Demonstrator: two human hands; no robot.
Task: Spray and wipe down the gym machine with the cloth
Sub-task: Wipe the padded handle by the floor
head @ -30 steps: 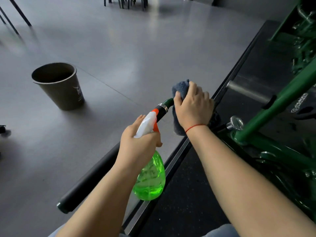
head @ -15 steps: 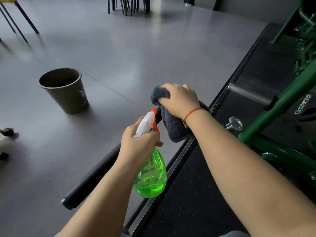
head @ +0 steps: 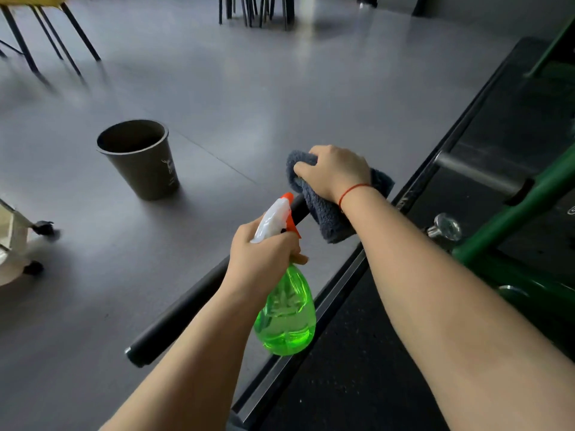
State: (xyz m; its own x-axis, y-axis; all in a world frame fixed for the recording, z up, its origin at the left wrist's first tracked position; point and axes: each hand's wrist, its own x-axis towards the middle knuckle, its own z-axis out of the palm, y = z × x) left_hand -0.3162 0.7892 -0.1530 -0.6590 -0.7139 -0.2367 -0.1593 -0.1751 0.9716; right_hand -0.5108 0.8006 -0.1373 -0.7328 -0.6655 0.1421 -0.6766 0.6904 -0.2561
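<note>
On the black bar point(head: 186, 309), the right hand point(head: 334, 172) curls round the cloth point(head: 326, 219), pressing it there; the left hand point(head: 261, 259) grips the green bottle point(head: 286, 315) just beside.

On the bar point(head: 174, 321), the cloth point(head: 326, 219); spray bottle point(head: 286, 312) just beside; bin point(head: 140, 160) well left.

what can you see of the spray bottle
The spray bottle has a rounded, see-through green plastic body, apparently partly filled with liquid, and a white head with an orange nozzle and trigger. The left hand grips its neck and holds it roughly upright in the air, in front of the black bar. The nozzle points up and away toward the cloth, close to it.
</note>
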